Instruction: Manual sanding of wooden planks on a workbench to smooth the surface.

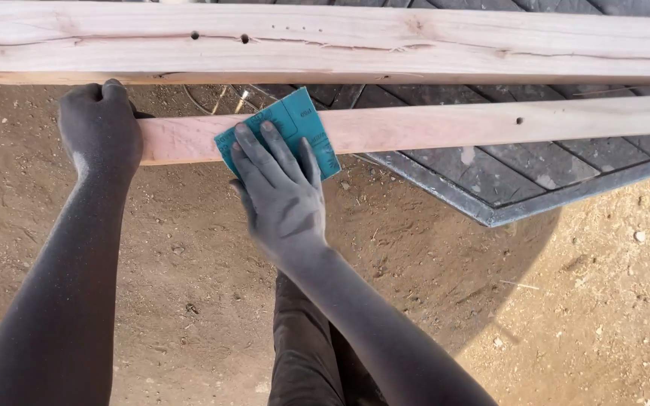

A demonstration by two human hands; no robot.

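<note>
A narrow pale wooden plank [445,125] runs left to right across the view. My left hand [99,128] is wrapped around its left end. My right hand [276,188] lies flat on a teal sheet of sandpaper [295,124], with the fingers spread and pressing it against the plank's near face. Both hands and forearms are coated in fine dust.
A wider wooden beam [325,41] with small holes and a long crack lies just beyond the plank. A dark grey patterned panel [520,188] sits under the plank at right. Sandy ground [581,301] spreads below, and my leg [302,353] shows at the bottom.
</note>
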